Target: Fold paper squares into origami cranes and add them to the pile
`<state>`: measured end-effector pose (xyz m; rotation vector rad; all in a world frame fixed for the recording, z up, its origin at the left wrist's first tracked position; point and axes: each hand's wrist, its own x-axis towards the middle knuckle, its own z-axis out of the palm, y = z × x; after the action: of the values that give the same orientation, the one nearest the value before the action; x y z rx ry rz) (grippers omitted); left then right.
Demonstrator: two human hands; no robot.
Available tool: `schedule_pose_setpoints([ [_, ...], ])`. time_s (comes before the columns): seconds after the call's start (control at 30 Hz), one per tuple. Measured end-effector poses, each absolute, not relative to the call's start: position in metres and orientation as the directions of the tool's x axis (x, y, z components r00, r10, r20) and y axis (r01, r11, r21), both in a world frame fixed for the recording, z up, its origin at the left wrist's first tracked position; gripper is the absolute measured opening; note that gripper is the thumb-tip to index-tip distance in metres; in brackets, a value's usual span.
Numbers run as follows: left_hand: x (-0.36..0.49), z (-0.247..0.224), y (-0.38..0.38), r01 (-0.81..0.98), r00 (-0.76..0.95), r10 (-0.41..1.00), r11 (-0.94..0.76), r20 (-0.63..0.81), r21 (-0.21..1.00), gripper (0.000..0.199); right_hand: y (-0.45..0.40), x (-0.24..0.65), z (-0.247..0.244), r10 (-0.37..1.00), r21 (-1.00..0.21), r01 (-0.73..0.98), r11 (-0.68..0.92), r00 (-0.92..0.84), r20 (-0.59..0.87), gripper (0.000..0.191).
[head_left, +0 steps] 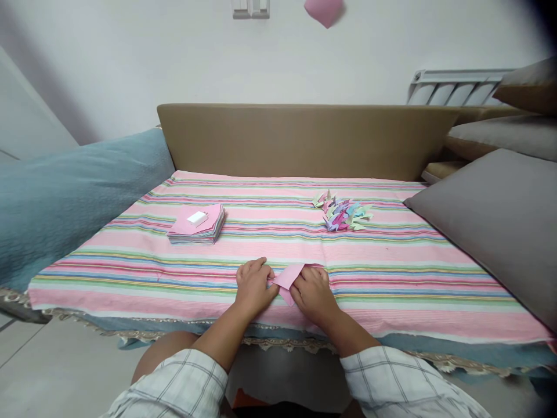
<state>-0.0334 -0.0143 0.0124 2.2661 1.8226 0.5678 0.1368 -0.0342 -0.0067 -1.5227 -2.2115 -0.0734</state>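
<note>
A sheet of pink paper, partly folded, rests on the striped cloth in front of me. My left hand has its thumb and a finger at the paper's left corner, the other fingers bent against the cloth. My right hand grips the paper on its right side, with curled fingertips partly hidden at the fold. Beyond my left hand sits a stack of coloured paper squares, a small white block on top. Further off to the right lies a pile of small folded paper cranes in several colours.
The striped cloth covers a sofa seat with a brown backrest. A blue covered armrest stands left; grey cushions lean in from the right. A pink paper is on the wall near light switches.
</note>
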Motion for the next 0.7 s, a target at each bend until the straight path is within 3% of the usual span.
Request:
schedule_pose_setpoints([
  [0.27, -0.036, 0.011, -0.013, 0.89, 0.199, 0.962, -0.257, 0.184, 0.377, 0.012, -0.046, 0.146, -0.005, 0.783, -0.269, 0.755, 0.599, -0.48, 0.397, 0.032],
  [0.47, -0.034, 0.01, -0.009, 0.883, 0.154, 0.963, -0.234, 0.219, 0.406, 0.006, -0.043, 0.145, -0.003, 0.79, -0.265, 0.773, 0.577, -0.444, 0.424, 0.01],
  [0.7, -0.031, 0.011, -0.002, 0.895, 0.115, 0.955, -0.219, 0.272, 0.388, 0.008, -0.038, 0.141, -0.005, 0.806, -0.292, 0.78, 0.554, -0.414, 0.422, 0.013],
])
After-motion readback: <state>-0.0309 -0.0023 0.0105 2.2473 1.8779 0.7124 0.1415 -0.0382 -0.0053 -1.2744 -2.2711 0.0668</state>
